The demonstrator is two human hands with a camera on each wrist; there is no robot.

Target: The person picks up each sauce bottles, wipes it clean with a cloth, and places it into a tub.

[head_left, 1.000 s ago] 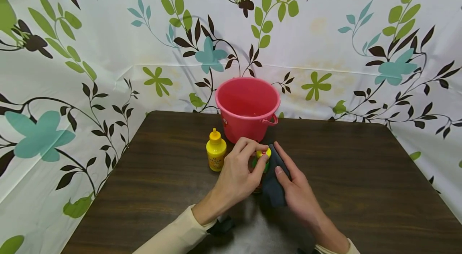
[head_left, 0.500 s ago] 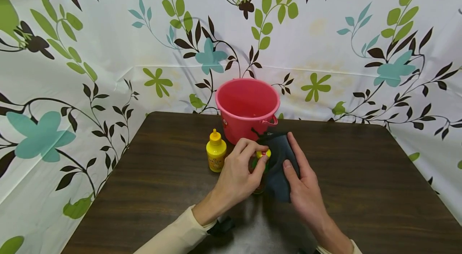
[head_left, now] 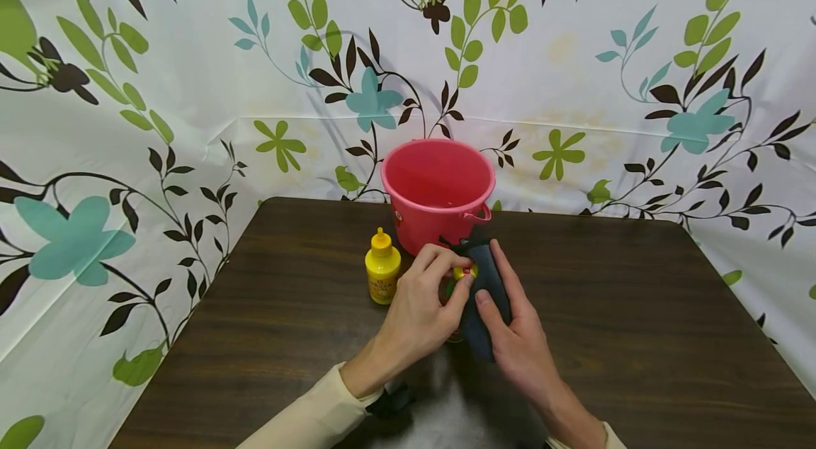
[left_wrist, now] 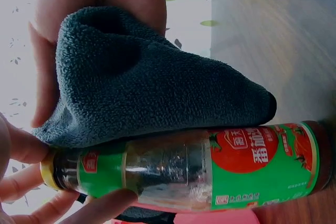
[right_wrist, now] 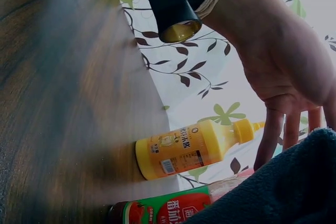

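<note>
My left hand [head_left: 417, 314] holds a glass bottle of tomato sauce [left_wrist: 173, 171] by its yellow cap [head_left: 464, 270] and neck. The bottle has green labels with red tomatoes and stands upright on the table; the left hand and the cloth hide most of it in the head view. With my right hand [head_left: 525, 339] I hold a dark blue-grey terry cloth [head_left: 482, 307], thumb on the near side. In the left wrist view the folded cloth lies along the bottle's side. The right wrist view shows the cloth covering the bottle's upper part.
A yellow squeeze bottle [head_left: 383, 277] with a pointed nozzle stands left of the left hand. Behind the hands is a pink bucket [head_left: 421, 226] with a side handle. The dark wooden table [head_left: 637, 321] ends at a patterned curtain [head_left: 561, 74].
The cloth first opened outward to the right with the right hand, then came back left against the sauce bottle. The left hand has stayed on the cap.
</note>
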